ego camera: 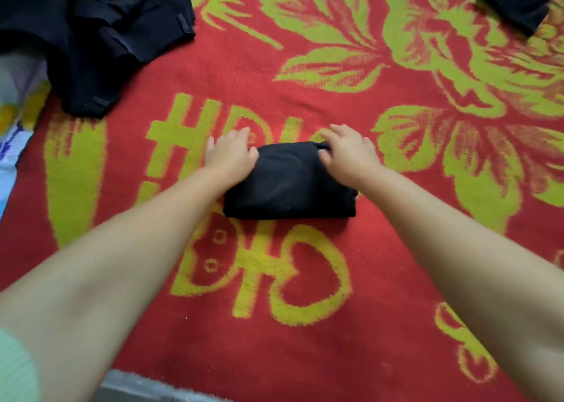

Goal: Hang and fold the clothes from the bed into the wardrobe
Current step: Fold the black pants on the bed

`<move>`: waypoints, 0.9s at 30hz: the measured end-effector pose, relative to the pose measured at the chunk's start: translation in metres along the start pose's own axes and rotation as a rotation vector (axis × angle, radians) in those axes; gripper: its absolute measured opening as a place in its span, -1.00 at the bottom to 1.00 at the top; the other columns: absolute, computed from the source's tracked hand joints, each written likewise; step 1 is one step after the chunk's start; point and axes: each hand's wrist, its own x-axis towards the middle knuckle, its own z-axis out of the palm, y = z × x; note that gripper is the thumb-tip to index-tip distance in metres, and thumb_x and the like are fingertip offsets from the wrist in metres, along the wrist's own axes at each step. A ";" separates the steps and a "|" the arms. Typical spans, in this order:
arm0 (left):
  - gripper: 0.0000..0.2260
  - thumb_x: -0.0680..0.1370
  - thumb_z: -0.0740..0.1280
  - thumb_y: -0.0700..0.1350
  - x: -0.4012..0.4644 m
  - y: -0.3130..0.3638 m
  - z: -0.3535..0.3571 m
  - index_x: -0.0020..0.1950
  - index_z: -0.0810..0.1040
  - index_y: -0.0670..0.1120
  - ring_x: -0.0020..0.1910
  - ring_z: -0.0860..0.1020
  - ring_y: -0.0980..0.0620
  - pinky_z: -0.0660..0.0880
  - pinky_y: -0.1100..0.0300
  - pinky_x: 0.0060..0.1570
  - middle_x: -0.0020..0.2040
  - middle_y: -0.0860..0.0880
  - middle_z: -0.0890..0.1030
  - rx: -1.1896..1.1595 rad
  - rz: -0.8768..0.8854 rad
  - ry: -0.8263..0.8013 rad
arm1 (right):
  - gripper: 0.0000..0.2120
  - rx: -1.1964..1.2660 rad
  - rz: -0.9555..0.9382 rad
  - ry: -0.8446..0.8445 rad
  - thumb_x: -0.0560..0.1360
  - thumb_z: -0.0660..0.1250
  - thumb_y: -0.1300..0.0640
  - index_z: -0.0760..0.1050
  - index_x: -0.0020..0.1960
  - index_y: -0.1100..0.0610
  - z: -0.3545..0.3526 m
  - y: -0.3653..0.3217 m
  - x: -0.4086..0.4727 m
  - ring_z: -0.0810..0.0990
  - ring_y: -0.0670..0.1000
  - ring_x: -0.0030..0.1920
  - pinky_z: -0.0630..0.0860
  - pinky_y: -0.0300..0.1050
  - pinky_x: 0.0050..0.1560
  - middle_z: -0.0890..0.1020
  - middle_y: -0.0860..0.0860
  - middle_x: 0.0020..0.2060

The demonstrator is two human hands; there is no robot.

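folded black garment (290, 185) | between hands | left grip (230, 154) flat | right grip (348, 151) pinching far corner

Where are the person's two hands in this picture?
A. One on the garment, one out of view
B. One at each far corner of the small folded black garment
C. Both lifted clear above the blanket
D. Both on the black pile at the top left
B: the left hand and the right hand rest on the far corners of the folded black garment, which lies on the red blanket.
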 end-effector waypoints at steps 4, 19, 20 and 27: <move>-0.40 0.57 -0.21 0.20 -0.034 0.021 0.061 0.57 -0.04 0.02 0.55 -0.08 0.04 -0.18 -0.18 0.45 0.58 -0.01 -0.03 0.128 0.175 0.064 | -0.48 -0.160 -0.164 -0.037 0.65 -0.10 -0.13 -0.10 0.57 -0.06 0.053 -0.023 -0.012 -0.23 0.02 0.55 -0.20 0.33 0.45 -0.13 -0.04 0.57; -0.09 0.34 0.44 0.08 -0.085 -0.029 0.099 0.52 0.05 -0.21 0.52 0.08 -0.12 0.08 -0.27 0.40 0.53 -0.23 0.14 0.333 0.517 0.085 | -0.14 -0.288 -0.534 -0.012 0.37 0.37 -0.13 0.05 0.55 -0.01 0.096 0.024 -0.068 0.05 0.13 0.54 0.03 0.51 0.35 0.14 0.05 0.54; -0.07 0.32 0.47 0.02 -0.084 -0.023 0.101 0.52 0.03 -0.21 0.53 0.08 -0.14 0.09 -0.28 0.41 0.53 -0.24 0.13 0.350 0.454 0.071 | -0.08 -0.307 -0.447 -0.018 0.31 0.45 -0.09 0.08 0.54 -0.02 0.097 0.022 -0.065 0.11 0.14 0.53 0.08 0.51 0.32 0.18 0.06 0.53; -0.28 0.59 0.17 -0.26 -0.059 0.001 0.077 0.55 -0.26 -0.02 0.54 -0.19 -0.12 -0.02 -0.18 0.47 0.57 -0.11 -0.18 0.347 0.260 -0.032 | -0.31 -0.241 -0.133 -0.110 0.59 0.14 0.27 -0.13 0.57 -0.08 0.066 -0.004 -0.038 -0.07 0.13 0.55 0.20 0.25 0.41 -0.01 -0.05 0.56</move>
